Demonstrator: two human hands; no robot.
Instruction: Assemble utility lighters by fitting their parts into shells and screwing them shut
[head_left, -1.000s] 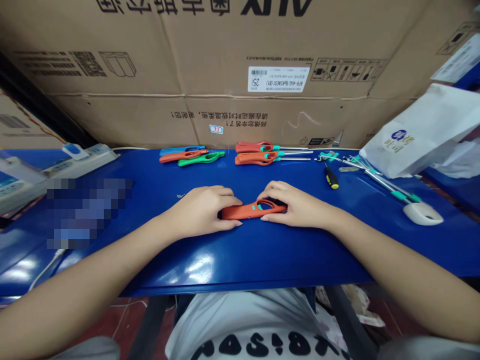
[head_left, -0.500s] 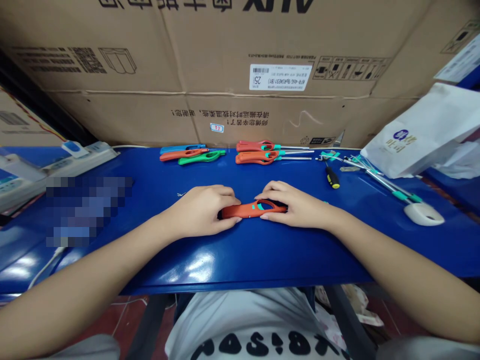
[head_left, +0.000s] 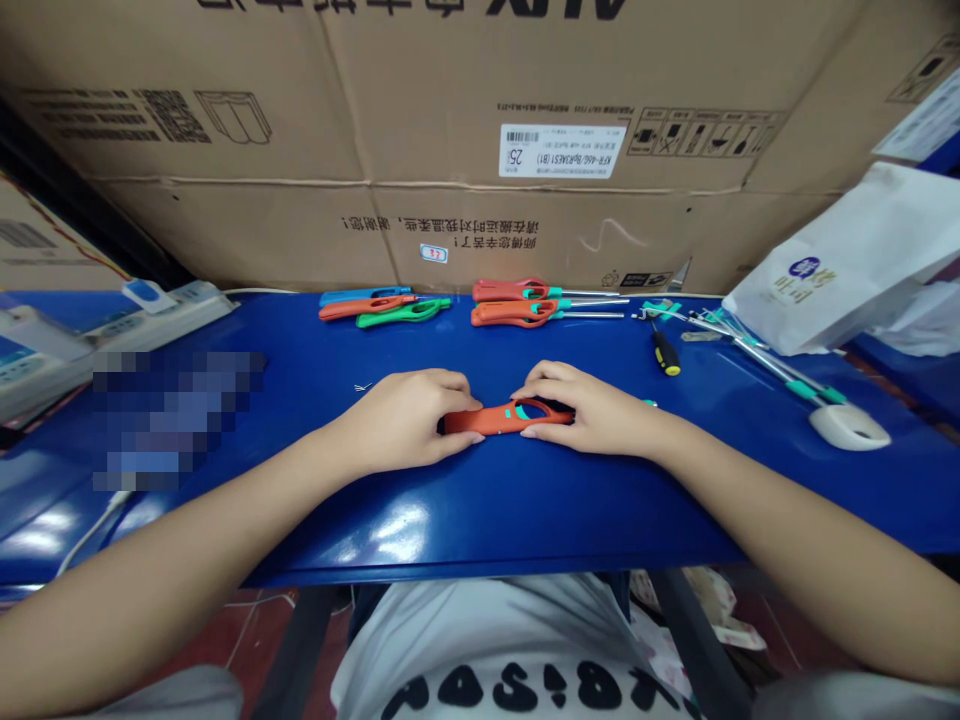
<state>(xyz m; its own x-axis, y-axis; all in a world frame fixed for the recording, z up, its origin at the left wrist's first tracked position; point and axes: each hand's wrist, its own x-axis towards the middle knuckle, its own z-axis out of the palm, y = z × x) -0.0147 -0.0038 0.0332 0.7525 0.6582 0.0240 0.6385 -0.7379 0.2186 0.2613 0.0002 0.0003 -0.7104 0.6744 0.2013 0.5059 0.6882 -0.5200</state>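
An orange lighter handle [head_left: 495, 417] with a teal trigger lies flat on the blue table [head_left: 480, 500], held at both ends. My left hand [head_left: 409, 420] is closed around its left end, fingers curled over the top. My right hand [head_left: 589, 408] grips the right end, fingers wrapped over the finger hole. Both hands rest on the table top.
Blue, orange and green handles [head_left: 382, 308] and two orange lighters with metal stems [head_left: 540, 303] lie at the back. A small screwdriver [head_left: 664, 354], metal rods [head_left: 750, 350], a white handle [head_left: 847, 427] and a white bag [head_left: 847, 265] are right. Power strips [head_left: 112, 325] are left. Cardboard boxes [head_left: 480, 140] stand behind.
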